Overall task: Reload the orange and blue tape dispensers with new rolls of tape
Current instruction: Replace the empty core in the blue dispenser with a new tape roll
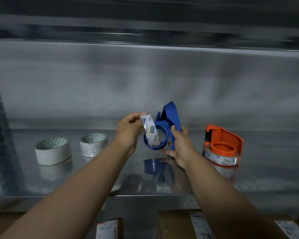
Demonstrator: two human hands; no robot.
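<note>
Above the steel shelf [41, 185], between the two hands, the whole move turns on one line-up. The left hand [128, 130] is closed in a pinch on the upper edge of a clear tape roll [151, 133], holding it on edge and tilted, its open centre turned to the right. Just to its right, the right hand [179, 145] is wrapped around the handle of the blue dispenser [169, 121], fingers curled shut on it, the cutter end pointing up and the round hub facing left toward the roll. The roll already sits against the hub's ring, partly over it by the look of it, though I cannot tell how far on it is. The left hand is the one nearer the roll, so I judge the next push runs left to right, straight along the hub's axis.

Further right on the shelf lies the orange dispenser [224, 144], a roll already around its hub. Well to the left stand two white rolls [53, 150], untouched.
</note>
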